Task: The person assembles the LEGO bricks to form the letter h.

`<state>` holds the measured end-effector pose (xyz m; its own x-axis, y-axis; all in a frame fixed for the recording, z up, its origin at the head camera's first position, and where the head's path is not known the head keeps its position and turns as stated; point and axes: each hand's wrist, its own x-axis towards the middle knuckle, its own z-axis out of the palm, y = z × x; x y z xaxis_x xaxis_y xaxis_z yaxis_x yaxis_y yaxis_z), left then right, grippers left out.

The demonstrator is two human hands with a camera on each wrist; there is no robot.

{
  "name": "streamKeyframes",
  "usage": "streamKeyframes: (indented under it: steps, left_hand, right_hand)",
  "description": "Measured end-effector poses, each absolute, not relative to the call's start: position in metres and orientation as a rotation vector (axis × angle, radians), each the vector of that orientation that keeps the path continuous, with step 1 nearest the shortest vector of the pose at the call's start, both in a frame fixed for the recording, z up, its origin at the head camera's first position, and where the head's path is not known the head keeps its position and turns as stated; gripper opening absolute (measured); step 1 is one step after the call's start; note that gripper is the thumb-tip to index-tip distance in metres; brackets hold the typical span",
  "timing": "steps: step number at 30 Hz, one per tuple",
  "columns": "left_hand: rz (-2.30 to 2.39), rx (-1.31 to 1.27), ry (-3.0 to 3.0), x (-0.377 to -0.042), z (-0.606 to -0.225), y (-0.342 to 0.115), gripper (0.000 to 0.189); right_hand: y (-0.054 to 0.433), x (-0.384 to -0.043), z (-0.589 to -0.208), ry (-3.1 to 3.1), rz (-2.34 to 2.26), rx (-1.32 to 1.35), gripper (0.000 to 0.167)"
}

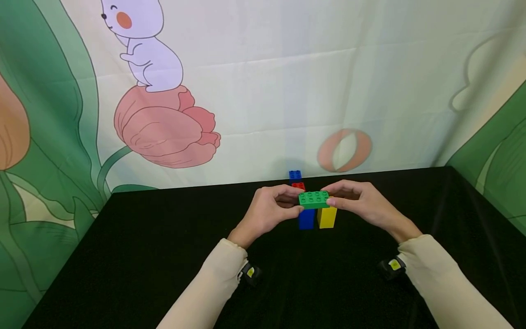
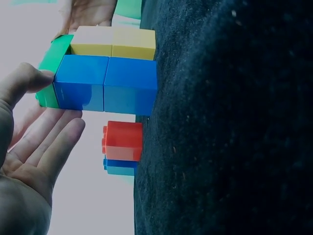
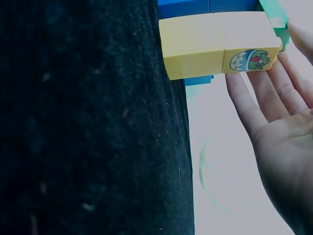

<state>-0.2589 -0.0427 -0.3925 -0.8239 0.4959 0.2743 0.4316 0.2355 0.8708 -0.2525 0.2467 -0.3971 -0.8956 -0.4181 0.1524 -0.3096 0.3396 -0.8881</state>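
Observation:
A green toy building brick (image 1: 313, 200) with studs on top lies across two short towers. Under its left part stands a tower of two blue bricks (image 2: 105, 83); to the right is a tower of two yellow bricks (image 3: 215, 44), the upper one printed with a picture. My left hand (image 1: 267, 210) pinches the green brick's left end, thumb in front and fingers behind. The right hand (image 1: 365, 201) pinches its right end, the thumb at the front corner. In the right wrist view its fingertips are right at the upper yellow brick, whose studs peek out beside the green one.
Behind the towers a red brick (image 1: 298, 186) and another blue brick (image 1: 295, 175) stand on the black cloth-covered table (image 1: 164, 256). A printed curtain (image 1: 263, 91) hangs along the table's back edge.

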Motion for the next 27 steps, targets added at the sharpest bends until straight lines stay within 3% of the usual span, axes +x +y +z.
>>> streamKeyframes:
  steps: [27]
  left_hand:
    - [1.664,0.952,2.404,-0.2604,-0.3932,-0.0448,0.032]
  right_hand:
    - [0.2487,-0.2521,-0.3942,2.456,-1.573,-0.671,0.041]
